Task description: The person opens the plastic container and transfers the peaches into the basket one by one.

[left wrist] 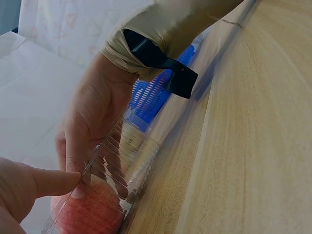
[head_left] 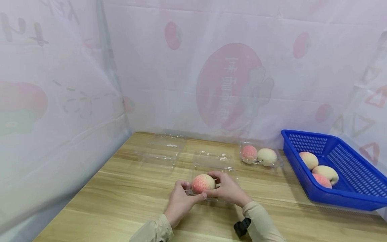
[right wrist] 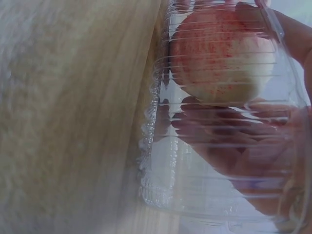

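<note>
A pink-and-cream peach (head_left: 202, 184) sits in the left half of a clear plastic clamshell box (head_left: 213, 161), whose lid stands open toward the back. My right hand (head_left: 227, 189) holds the peach from its right side, thumb in front and fingers behind. At the box's near left corner, my left hand (head_left: 182, 202) grips the rim between thumb and fingers. Through the ribbed wall (right wrist: 219, 187) in the right wrist view, the right fingers show inside the box against the fruit. In the left wrist view the left thumb (left wrist: 56, 183) lies at the rim beside the peach.
A second open clear box (head_left: 161, 151) lies at the back left. Behind on the right, another clear box (head_left: 279, 162) contains two peaches. The blue basket (head_left: 347, 196) at the right edge holds several peaches (head_left: 327, 174). Printed cloth (head_left: 169, 74) hangs behind the wooden table (head_left: 115, 198).
</note>
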